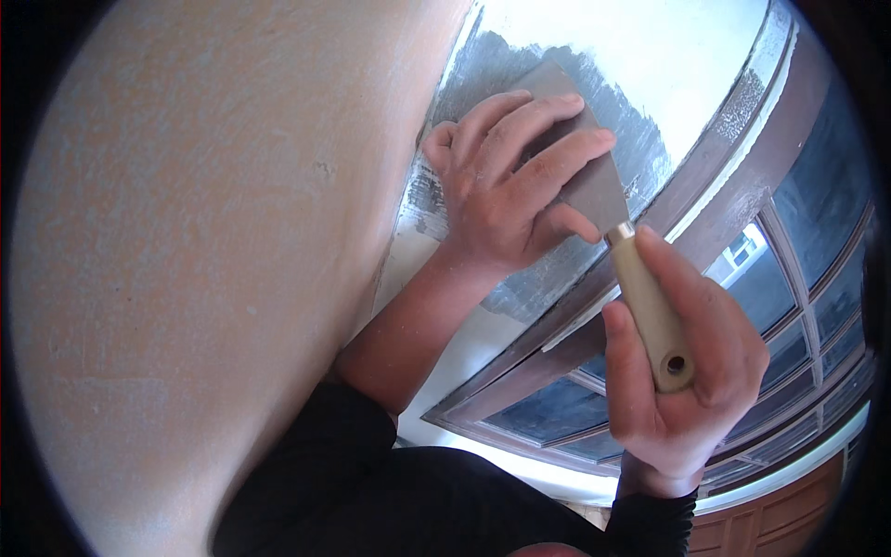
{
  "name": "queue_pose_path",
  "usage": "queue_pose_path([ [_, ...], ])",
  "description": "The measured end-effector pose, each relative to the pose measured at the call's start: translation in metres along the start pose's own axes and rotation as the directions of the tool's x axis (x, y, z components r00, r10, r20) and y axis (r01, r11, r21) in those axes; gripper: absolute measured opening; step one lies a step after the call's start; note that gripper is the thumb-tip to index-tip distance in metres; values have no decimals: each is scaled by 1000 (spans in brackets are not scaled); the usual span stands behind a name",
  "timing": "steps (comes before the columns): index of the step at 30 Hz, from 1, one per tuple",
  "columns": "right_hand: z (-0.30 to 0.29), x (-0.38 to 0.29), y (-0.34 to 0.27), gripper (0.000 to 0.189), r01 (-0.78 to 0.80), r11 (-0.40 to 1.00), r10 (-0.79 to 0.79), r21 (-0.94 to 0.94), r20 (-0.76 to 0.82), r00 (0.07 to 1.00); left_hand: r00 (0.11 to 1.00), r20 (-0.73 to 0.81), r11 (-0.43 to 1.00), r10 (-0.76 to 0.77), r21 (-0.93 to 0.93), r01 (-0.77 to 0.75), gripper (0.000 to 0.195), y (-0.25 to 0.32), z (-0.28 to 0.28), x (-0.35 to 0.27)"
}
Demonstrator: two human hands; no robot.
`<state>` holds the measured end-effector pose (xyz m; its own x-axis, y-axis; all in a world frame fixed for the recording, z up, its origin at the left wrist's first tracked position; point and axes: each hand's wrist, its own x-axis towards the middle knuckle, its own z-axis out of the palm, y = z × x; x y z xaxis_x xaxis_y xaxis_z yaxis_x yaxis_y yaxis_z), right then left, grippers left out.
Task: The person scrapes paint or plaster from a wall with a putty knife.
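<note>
My right hand [724, 355] is wrapped around the cream handle [644, 292] of a wide putty knife, which has a hole near its butt end and a metal ferrule. Its broad metal blade [602, 184] lies over a grey, streaky patch [633, 132] on a white flat surface [682, 49]. Spread fingers of my left hand [480, 174] rest on the blade from above, the thumb near the ferrule. The blade's far edge shows beyond the fingertips; part of the blade is hidden under this hand. Rough dark streaks mark the surface left of the wrist.
A mottled peach-coloured wall [195, 209] rises close along my left side. To the right runs a brown window frame [703, 174] with white smears, holding several glass panes [828, 174]. Reddish-brown panelling [779, 515] appears at lower right.
</note>
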<state>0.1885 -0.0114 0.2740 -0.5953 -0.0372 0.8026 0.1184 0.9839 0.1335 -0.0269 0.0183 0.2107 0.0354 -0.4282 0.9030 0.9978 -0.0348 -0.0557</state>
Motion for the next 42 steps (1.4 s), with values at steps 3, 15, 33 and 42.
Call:
queue_pose_path([
  [3, 7, 10, 8, 38, -32, 997, 34, 65, -32, 999, 999, -27, 996, -20, 81, 23, 73, -7, -2, 6],
  [15, 5, 9, 10, 37, 26, 1000, -25, 11, -52, 998, 1000, -25, 996, 10, 89, -8, 72, -7, 0, 8],
  [33, 10, 12, 14, 36, 71, 995, -66, 66, -80, 995, 999, -26, 996, -38, 74, 40, 71, -6, -1, 8],
  [42, 7, 9, 12, 37, 23, 994, -18, 106, -43, 999, 999, 16, 990, -31, 136, 29, 75, -4, -5, 5],
])
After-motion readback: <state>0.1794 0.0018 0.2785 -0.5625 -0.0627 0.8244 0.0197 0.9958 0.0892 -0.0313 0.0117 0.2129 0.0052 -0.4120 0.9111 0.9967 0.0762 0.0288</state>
